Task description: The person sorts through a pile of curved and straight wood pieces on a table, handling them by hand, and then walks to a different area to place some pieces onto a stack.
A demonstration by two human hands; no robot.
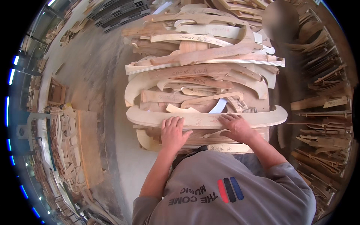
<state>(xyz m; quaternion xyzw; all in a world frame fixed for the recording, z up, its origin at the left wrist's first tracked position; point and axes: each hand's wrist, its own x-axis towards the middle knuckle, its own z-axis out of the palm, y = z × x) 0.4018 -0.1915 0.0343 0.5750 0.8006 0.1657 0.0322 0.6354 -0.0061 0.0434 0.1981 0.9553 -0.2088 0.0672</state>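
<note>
A long pale plywood piece with upturned rounded ends lies crosswise on the near side of a heap of wooden parts. My left hand rests on its near edge, left of the middle, with the fingers laid on top and the thumb out to the side. Right of the middle, my right hand lies flat on the same piece, fingers stretched across it. Neither hand wraps around the wood. Just beyond are a thin curved wooden strip and a bluish-white curved piece.
Curved wooden parts are heaped beyond my hands. Wooden pieces fill a rack along the right. On the left stands a wooden panel beside more stacked parts. Dark pallets lie at the far left on the concrete floor.
</note>
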